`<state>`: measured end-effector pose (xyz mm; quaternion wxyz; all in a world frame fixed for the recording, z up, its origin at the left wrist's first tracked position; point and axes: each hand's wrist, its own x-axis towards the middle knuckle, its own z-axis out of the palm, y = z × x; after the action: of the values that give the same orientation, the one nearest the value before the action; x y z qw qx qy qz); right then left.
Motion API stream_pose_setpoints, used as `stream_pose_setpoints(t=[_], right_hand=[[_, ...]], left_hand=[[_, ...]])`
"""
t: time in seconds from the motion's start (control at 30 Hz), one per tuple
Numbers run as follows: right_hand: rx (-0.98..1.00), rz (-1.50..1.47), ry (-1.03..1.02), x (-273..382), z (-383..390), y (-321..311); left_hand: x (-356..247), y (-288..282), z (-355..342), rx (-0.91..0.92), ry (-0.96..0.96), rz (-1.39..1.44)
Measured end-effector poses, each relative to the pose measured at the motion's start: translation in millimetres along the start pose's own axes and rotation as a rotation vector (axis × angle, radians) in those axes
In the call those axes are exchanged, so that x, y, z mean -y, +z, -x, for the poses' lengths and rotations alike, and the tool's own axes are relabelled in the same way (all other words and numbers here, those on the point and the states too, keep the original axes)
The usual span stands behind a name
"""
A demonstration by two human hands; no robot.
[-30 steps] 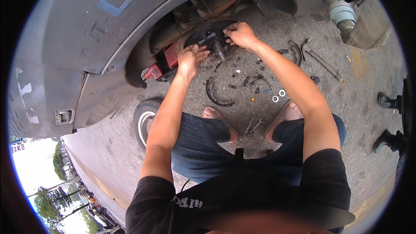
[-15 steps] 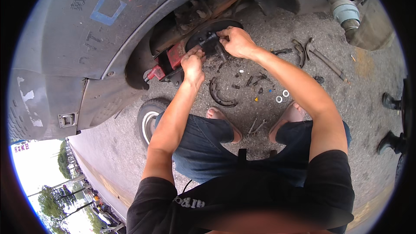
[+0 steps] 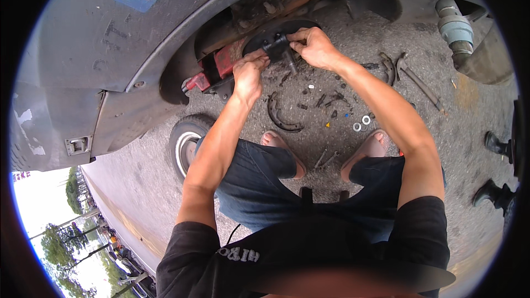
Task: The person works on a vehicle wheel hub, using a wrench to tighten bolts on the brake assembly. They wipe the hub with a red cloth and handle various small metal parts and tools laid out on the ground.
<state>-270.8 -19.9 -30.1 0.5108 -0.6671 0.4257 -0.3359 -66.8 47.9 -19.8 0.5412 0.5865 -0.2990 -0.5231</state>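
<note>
My left hand (image 3: 248, 79) is closed at the near left side of a dark brake backing plate (image 3: 255, 46), its fingertips by the black axle end. From the right, my right hand (image 3: 316, 49) pinches at the other side of that axle end (image 3: 289, 58). Whatever lies in either hand's fingertips is too small or hidden. The plate stands in the open wheel arch of a grey vehicle. A red jack (image 3: 223, 62) sits under the arch to the left of my left hand.
Brake shoes (image 3: 274, 117) lie curved on the asphalt. Farther right are a hammer (image 3: 424, 89) and another brake shoe (image 3: 388, 70). Washers (image 3: 357, 127), wrenches (image 3: 330, 159) and small dark parts lie around my feet. A wheel (image 3: 185, 146) lies by my left knee. Another person's dark shoes (image 3: 491, 194) stand at the right.
The view has shifted slightly, so the vehicle and ground sit a little differently. Both hands stay at the axle end, with only small finger movement.
</note>
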Motion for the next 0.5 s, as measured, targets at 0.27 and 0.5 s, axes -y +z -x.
stream_pose_setpoints(t=[0.27, 0.5], right_hand=[[0.014, -0.005, 0.028, 0.6, -1.3, 0.4], [0.012, -0.026, 0.032, 0.6, -1.3, 0.9]], left_hand=[[6.4, -1.7, -4.5, -0.008, 0.049, 0.107], [6.8, -3.6, -6.8, 0.006, 0.035, 0.115]])
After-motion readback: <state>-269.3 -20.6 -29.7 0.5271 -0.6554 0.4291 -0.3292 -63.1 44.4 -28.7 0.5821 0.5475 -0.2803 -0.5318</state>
